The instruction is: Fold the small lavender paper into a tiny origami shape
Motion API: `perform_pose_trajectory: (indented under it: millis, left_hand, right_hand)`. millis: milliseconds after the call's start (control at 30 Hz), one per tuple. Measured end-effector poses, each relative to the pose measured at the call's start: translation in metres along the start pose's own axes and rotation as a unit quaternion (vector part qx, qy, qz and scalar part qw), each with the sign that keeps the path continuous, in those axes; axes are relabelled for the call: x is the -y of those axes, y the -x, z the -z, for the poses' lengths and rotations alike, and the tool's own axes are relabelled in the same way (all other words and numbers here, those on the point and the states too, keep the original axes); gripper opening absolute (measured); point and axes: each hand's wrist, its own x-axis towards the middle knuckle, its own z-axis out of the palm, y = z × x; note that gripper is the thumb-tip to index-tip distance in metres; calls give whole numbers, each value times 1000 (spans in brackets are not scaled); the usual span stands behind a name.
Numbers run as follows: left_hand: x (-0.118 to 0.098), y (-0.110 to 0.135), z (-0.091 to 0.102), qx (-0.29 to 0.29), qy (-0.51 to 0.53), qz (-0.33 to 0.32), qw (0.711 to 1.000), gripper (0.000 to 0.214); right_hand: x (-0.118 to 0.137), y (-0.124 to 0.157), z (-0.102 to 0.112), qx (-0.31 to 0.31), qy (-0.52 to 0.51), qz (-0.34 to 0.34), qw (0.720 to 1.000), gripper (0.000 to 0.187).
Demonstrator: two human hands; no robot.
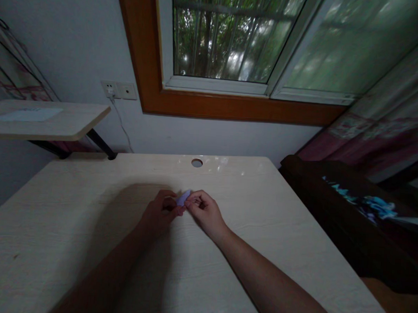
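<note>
Between my two hands, over the middle of the pale wooden desk [248, 206], is a small light-purple piece [183, 198] that looks like folded paper. My left hand [161, 210] pinches its left side between thumb and fingers. From the right, my right hand [203, 208] grips its other side with thumb and fingertips. Much of the piece is hidden by the fingers, so its full shape cannot be made out. A dark shadow falls on the desk around my left hand and forearm.
A round cable hole [197, 163] lies near the desk's back edge. At the left stands a raised shelf [80, 120] on black legs, bearing a white sheet [30, 114]. A cable hangs from the wall socket [119, 90]. Right of the desk is dark furniture [316, 196] with blue items [379, 207].
</note>
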Motion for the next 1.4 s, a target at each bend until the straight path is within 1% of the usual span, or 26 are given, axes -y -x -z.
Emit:
perform_pose_trajectory:
  millis: [167, 300, 400, 500, 600, 733, 1000, 1167, 1300, 1400]
  left_hand:
    - [-2, -1, -1, -1, 34, 15, 999, 43]
    - [-3, -2, -1, -13, 52, 35, 998, 47]
    - [-4, -2, -1, -11, 49, 38, 998, 47]
    - [-5, -2, 0, -14, 35, 32, 999, 46]
    - [-6, -2, 0, -19, 17, 25, 999, 46]
    - [-5, -2, -1, -16, 7, 26, 1000, 46]
    - [-3, -2, -2, -5, 23, 31, 999, 44]
    - [-4, -2, -2, -7, 23, 31, 999, 44]
    - [-6, -2, -1, 1, 19, 34, 999, 43]
    - [-7, -3, -1, -4, 17, 38, 999, 42]
  right_hand:
    - [-2, -2, 1, -9, 0, 12, 1000, 19]
    - [-4, -3, 1, -13, -6, 1, 1000, 24]
    - [-5, -3, 1, -10, -13, -10, 1000, 26]
    - [-2, -2, 1, -3, -10, -9, 1000, 23]
    - [0, -3, 1, 4, 14, -3, 1000, 18]
    - [1, -3, 2, -4, 38, -5, 999, 18]
    - [4, -3, 1, -19, 35, -9, 999, 15]
    - [6, -2, 0, -21, 32, -13, 999, 15]
    - [5, -2, 0, -24, 28, -4, 999, 15]
    - [3, -2, 0, -34, 14, 6, 999, 18]
